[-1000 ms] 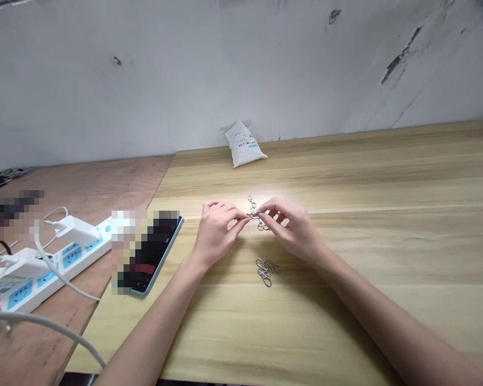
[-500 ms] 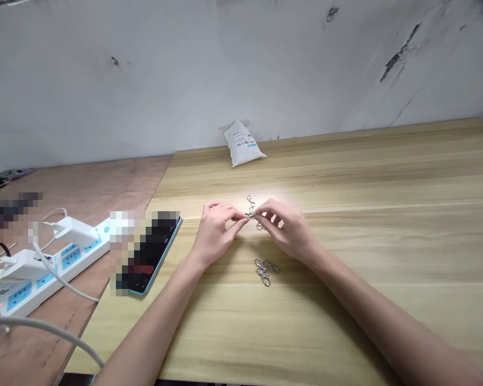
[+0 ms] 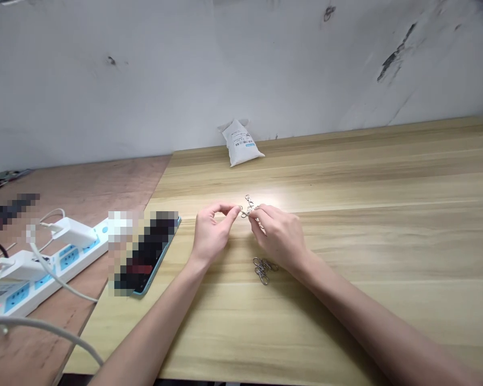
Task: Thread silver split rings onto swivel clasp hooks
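My left hand pinches the ring end of a small silver metal clasp between thumb and forefinger. On the clasp's other end, the fingertips of my right hand are closed, partly covering it. Just beyond the fingertips lies another swivel snap hook on the table. More metal shows under my right fingers, too hidden to make out. Nearer to me, below my right hand, is a small pile of silver swivel snap hooks.
A phone with a blue edge lies left of my left hand. Further left, a white power strip holds plugged-in chargers, with cables trailing near my left forearm. A white labelled packet rests by the wall.
My left hand has drawn slightly left and turned, its fingers now in a plain pinch. My right hand has rotated with its back more upward, and more of the clasp shows between them.
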`<action>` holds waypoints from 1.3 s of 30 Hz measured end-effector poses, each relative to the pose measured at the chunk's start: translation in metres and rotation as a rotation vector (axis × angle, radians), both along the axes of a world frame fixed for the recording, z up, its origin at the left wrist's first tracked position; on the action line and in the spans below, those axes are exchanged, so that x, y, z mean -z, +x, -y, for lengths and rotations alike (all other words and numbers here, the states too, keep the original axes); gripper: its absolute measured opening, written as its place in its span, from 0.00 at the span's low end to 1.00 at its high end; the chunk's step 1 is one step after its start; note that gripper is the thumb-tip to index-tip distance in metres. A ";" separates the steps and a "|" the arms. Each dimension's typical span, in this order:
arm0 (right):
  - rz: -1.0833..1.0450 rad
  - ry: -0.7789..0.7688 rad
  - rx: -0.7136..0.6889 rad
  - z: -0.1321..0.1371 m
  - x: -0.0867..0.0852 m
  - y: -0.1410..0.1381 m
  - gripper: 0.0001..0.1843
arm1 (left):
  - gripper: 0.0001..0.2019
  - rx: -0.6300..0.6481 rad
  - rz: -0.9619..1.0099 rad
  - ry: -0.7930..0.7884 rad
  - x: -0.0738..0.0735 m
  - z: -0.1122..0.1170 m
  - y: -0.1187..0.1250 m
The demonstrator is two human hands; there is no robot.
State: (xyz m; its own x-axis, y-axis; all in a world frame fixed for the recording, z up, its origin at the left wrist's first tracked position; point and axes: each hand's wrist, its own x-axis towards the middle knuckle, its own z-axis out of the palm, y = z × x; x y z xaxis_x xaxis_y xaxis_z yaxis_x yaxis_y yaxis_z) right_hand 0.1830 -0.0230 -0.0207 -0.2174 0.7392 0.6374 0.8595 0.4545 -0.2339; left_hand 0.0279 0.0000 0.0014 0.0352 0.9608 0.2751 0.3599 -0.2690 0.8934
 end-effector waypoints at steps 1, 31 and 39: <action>0.023 -0.010 0.011 0.001 0.001 -0.002 0.12 | 0.08 -0.007 0.013 -0.009 0.001 0.001 0.002; -0.648 -0.474 -0.349 -0.008 -0.006 0.019 0.08 | 0.14 0.155 0.197 -0.226 0.004 -0.007 -0.005; -0.888 -0.650 -0.377 -0.008 -0.012 0.021 0.11 | 0.11 0.176 0.121 -0.129 0.001 -0.007 -0.009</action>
State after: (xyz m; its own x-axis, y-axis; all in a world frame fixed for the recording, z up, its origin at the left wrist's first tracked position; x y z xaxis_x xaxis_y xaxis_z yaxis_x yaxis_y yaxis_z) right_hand 0.2044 -0.0151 -0.0083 -0.1605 0.9665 0.2003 0.1121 0.2195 -0.9691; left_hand 0.0191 0.0075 0.0007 0.1797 0.9701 0.1631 0.2054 -0.1991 0.9582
